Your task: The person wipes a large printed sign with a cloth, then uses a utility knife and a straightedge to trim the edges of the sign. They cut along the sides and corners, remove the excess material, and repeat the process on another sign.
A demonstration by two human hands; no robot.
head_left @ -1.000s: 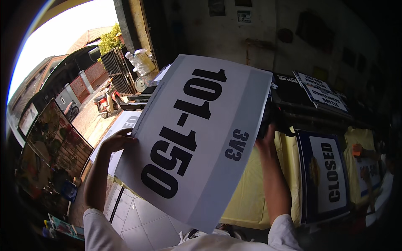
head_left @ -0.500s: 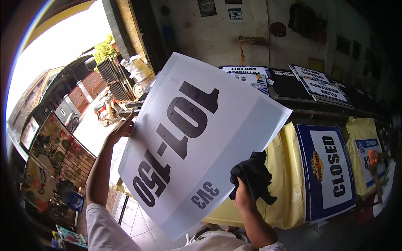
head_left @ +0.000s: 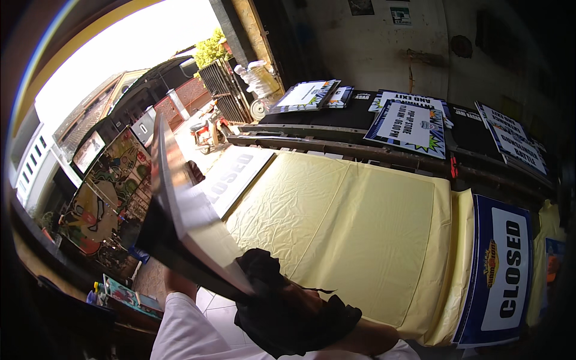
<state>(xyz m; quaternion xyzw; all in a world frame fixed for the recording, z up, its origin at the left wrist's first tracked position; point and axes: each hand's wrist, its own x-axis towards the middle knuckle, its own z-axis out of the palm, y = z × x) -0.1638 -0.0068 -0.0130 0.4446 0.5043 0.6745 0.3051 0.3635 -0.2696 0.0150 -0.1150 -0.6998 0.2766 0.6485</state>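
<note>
A large sign board stands steeply tilted in front of me, seen almost edge-on, its glossy face turned right. My left hand grips its far edge; only dark fingertips show, and the board hides the rest. My right hand is closed on a black cloth at the board's near edge. Part of the cloth lies against the board. Beneath and to the right, yellow wrapping paper covers a wide flat surface. A white sign with grey lettering lies at its left end.
A blue-and-white sign lies on yellow wrapping at the right. Printed signs rest on a dark rack along the wall. A bright doorway opens at the left, with a red motorbike outside. A painted panel stands at far left.
The board has swung from showing its printed face to nearly edge-on and moved left, uncovering the yellow paper. My right hand and the cloth have come nearer and lower. My view has shifted left.
</note>
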